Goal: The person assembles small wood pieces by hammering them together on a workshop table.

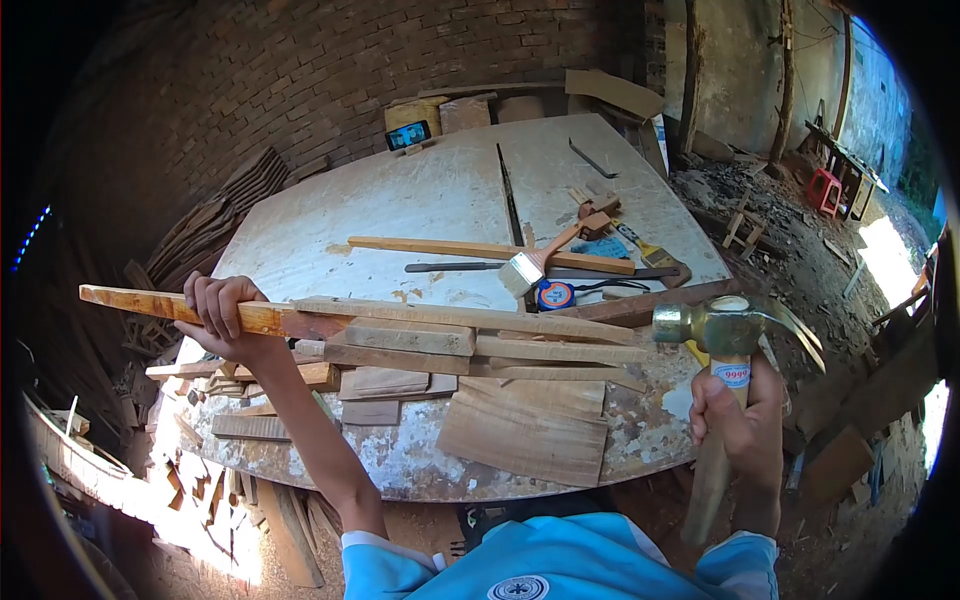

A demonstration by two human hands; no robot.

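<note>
My left hand (228, 318) is closed around the reddish-brown end of a long wooden strip (130, 300), left of the table. From my grip, the strip reaches right towards a paler length of wood (420, 310) that overlaps it in this view. Upright in my right hand (745, 420) is a claw hammer (733, 328), held by its wooden handle, with a sticker below the metal head. Its claw points right and its striking face left. Short wooden blocks (408, 337) and a wide thin board (525, 430) lie between my hands on the worn table (330, 215).
Further back on the table lie a paintbrush (525, 272), a blue tape measure (555, 294), a dark metal bar (450, 267) and a wooden stick (430, 246). A phone (408, 135) leans at the far edge. Wood scraps (215, 215) are stacked at the left.
</note>
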